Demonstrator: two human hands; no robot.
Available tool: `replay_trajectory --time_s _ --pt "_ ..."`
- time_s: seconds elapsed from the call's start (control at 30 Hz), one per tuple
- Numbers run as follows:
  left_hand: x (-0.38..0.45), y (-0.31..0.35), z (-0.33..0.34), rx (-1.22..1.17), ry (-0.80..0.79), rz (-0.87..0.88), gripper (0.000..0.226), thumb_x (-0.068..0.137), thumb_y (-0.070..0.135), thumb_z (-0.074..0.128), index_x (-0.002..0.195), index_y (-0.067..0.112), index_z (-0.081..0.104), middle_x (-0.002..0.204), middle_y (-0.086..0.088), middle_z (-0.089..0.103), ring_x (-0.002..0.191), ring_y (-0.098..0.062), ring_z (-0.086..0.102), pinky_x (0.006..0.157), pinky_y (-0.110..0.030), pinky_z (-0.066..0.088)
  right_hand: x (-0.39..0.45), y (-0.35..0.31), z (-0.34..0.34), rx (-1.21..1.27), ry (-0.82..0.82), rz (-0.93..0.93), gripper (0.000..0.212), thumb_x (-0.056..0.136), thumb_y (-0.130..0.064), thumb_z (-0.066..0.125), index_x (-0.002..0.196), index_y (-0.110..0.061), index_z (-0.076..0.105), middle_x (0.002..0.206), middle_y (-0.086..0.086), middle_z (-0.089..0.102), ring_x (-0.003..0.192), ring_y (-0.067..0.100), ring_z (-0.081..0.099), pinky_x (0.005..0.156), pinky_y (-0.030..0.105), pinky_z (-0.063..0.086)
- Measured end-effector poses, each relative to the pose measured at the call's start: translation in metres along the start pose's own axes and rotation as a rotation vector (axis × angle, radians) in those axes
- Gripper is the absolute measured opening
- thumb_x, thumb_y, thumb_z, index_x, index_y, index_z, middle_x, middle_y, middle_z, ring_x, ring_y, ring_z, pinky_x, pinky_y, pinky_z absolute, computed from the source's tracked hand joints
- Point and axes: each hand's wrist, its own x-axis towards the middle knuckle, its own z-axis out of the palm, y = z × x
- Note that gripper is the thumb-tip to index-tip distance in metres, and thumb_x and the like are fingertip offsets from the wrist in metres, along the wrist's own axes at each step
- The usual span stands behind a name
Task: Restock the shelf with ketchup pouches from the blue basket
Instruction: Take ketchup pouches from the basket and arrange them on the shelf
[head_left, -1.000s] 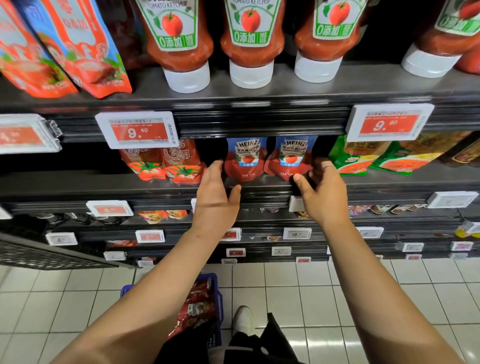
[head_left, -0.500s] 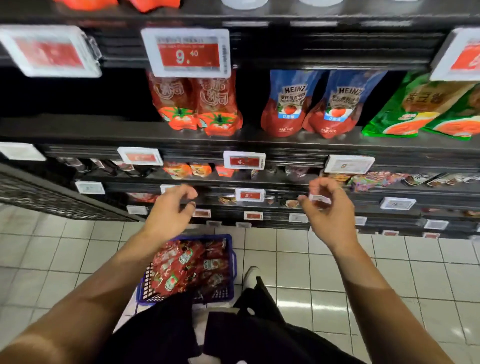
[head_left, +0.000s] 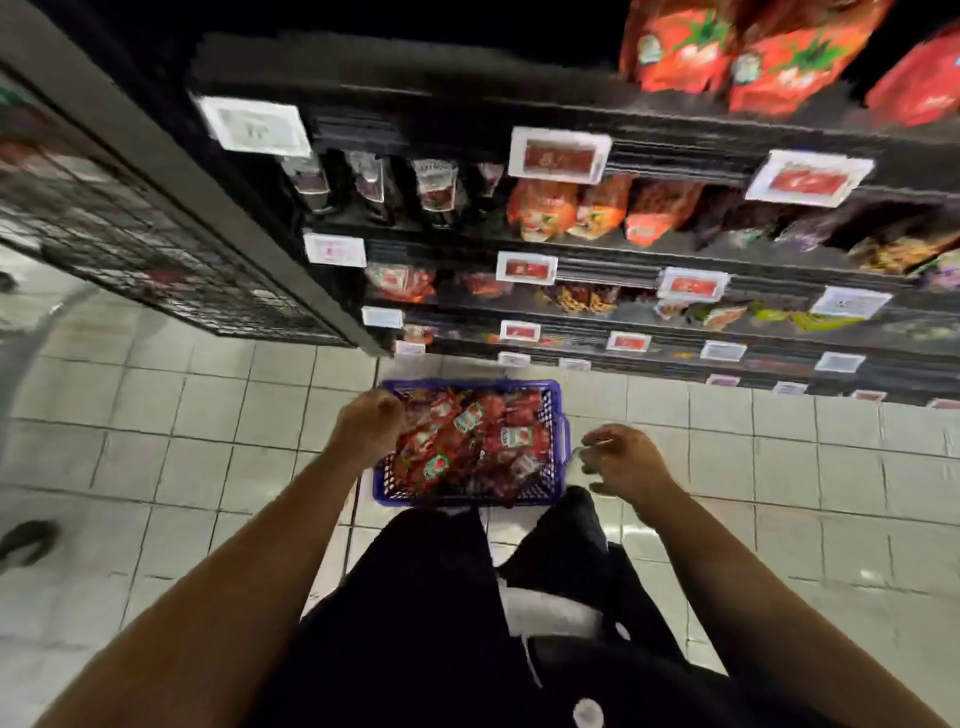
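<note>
One blue basket (head_left: 550, 491) sits on the pale tiled floor (head_left: 208, 441) directly in front of the person's black-trousered legs (head_left: 431, 597), just short of the foot of the shelving. It is heaped with red ketchup pouches (head_left: 483, 447); they overlap too much and the picture is too blurred for a count, though they number well over a dozen and fill the basket nearly to its rim.

Two bare hands are in view. The left hand (head_left: 370, 427) hangs over the basket's left near corner with its fingers curled downward; whether they already pinch a pouch or only close on air cannot be told, because the knuckles hide the fingertips. The right hand (head_left: 626, 460) hovers just beside the basket's right wall, outside it, with fingers loosely curled and holding nothing.

Beyond the basket rises the dark shelf unit (head_left: 649, 244), with at least five tiers visible, each edged with white and red price tags (head_left: 558, 156), about twenty in all. At the top right stand three large red pouches (head_left: 779, 57) printed with tomatoes. On the tier below are four dark bottles (head_left: 371, 182) at left and three orange-red pouches (head_left: 587, 208) beside them, then blurred dark packets further right. Lower tiers hold mixed packets too smeared to identify.

To the left, a black wire mesh rack (head_left: 156, 249) slants across the view. A dark shoe (head_left: 26, 540) lies at the far left edge of the floor.
</note>
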Motion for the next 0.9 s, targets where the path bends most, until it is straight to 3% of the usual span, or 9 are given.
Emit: replay_trajectory --time_s 0.1,0.27,0.37,0.53,0.7,0.8,0.9 --pt "0.010 -0.040 0.004 0.032 -0.053 -0.055 0.020 0.095 0.026 0.054 0.096 0.014 0.069 0.098 -0.011 0.071 0.097 -0.033 0.065 0.072 -0.030 0.038 -0.007 0.007 0.047 0.056 -0.029 0.098 0.015 0.083 -0.012 0.078 0.093 -0.008 0.066 0.096 0.024 0.070 0.086 0.040 0.070 0.084 0.061 0.057" --pt "0.006 -0.095 0.012 -0.002 -0.049 -0.069 0.015 0.095 0.026 0.052 0.088 0.020 0.064 0.089 -0.002 0.072 0.086 -0.027 0.067 0.069 -0.029 0.043 -0.003 0.018 0.092 0.210 -0.092 0.245 0.014 0.090 -0.011 0.070 0.102 -0.010 0.063 0.086 0.009 0.070 0.075 0.023 0.070 0.068 0.041 0.061" --pt "0.003 -0.116 0.024 0.015 -0.103 -0.090 0.003 0.095 0.024 0.057 0.094 0.026 0.059 0.095 0.005 0.069 0.088 -0.018 0.064 0.065 -0.025 0.040 0.010 0.032 0.112 0.276 -0.117 0.292 0.012 0.087 -0.016 0.071 0.098 -0.014 0.067 0.090 0.009 0.069 0.081 0.024 0.069 0.073 0.044 0.062" --pt "0.028 -0.147 0.055 0.092 -0.169 -0.139 0.032 0.089 0.019 0.066 0.120 0.019 0.061 0.120 0.003 0.068 0.101 -0.017 0.063 0.085 -0.025 0.044 0.059 0.053 0.139 0.303 -0.244 0.413 0.031 0.088 -0.022 0.070 0.117 -0.016 0.063 0.113 0.010 0.067 0.100 0.029 0.067 0.082 0.050 0.060" --pt "0.084 -0.154 0.100 0.144 -0.169 -0.088 0.052 0.087 0.020 0.069 0.137 0.015 0.054 0.135 -0.009 0.063 0.119 -0.029 0.061 0.096 -0.034 0.047 0.125 0.074 0.154 0.333 -0.264 0.536 0.029 0.089 -0.029 0.071 0.112 -0.013 0.064 0.109 0.012 0.064 0.102 0.030 0.063 0.082 0.048 0.058" --pt "0.127 -0.161 0.137 0.182 -0.212 -0.023 0.060 0.085 0.019 0.071 0.141 0.014 0.051 0.138 -0.015 0.059 0.123 -0.034 0.057 0.101 -0.037 0.045 0.175 0.087 0.169 0.161 -0.242 0.448 0.028 0.091 -0.029 0.070 0.114 -0.015 0.065 0.112 0.013 0.069 0.100 0.032 0.068 0.088 0.053 0.058" --pt "0.174 -0.172 0.176 0.264 -0.311 0.050 0.065 0.084 0.030 0.072 0.143 0.019 0.048 0.136 -0.013 0.060 0.120 -0.035 0.060 0.100 -0.046 0.051 0.227 0.112 0.190 -0.350 -0.156 0.022 0.042 0.087 -0.029 0.074 0.125 -0.015 0.063 0.122 0.009 0.068 0.111 0.029 0.065 0.094 0.038 0.054"
